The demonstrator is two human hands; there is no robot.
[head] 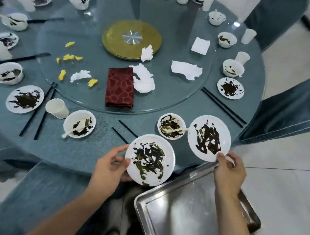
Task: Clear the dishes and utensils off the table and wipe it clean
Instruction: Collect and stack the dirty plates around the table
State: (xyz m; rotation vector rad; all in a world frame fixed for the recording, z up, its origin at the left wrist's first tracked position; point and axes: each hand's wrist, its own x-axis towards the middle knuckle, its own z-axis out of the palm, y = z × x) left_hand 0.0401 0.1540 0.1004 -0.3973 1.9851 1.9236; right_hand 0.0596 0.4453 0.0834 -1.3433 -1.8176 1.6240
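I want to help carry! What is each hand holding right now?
Left hand: grips the rim of a dirty plate.
Right hand: pinches the edge of another dirty plate, above the metal tray.

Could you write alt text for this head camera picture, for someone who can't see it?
A person's left hand and right hand each grip a sauce-smeared white plate at the near edge of a round table, above a metal tray. Dirty bowls, cups, chopsticks, crumpled napkins and a red cloth cover the table.
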